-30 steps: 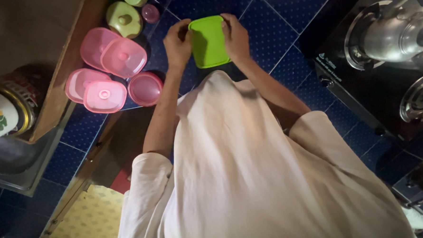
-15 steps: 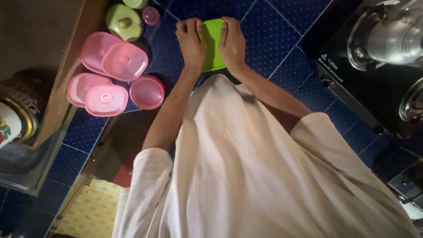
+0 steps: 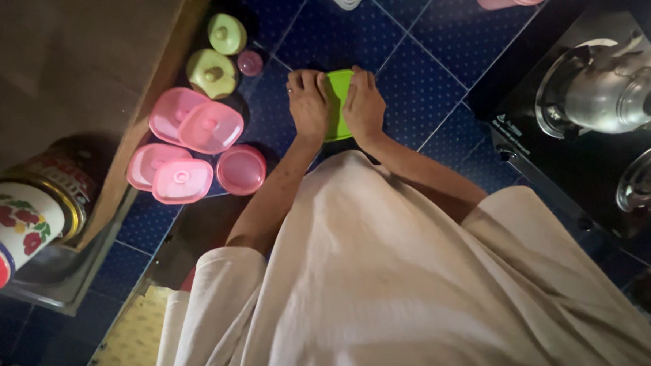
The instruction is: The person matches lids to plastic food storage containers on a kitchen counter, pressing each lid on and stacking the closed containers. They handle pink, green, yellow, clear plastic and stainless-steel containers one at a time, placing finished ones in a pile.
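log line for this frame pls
left hand: pressing on green lid | right hand: pressing on green lid | surface: blue tiled counter | nearby: pink containers

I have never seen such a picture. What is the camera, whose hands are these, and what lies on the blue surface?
There is no machine here. A person wears one camera on the head, and it looks down over their white shirt at their own hands. The left hand and the right hand both press flat on a green lid on the blue tiled counter. To the left lie pink lids and small green lids. On the right stands a black stove with a metal kettle on it.
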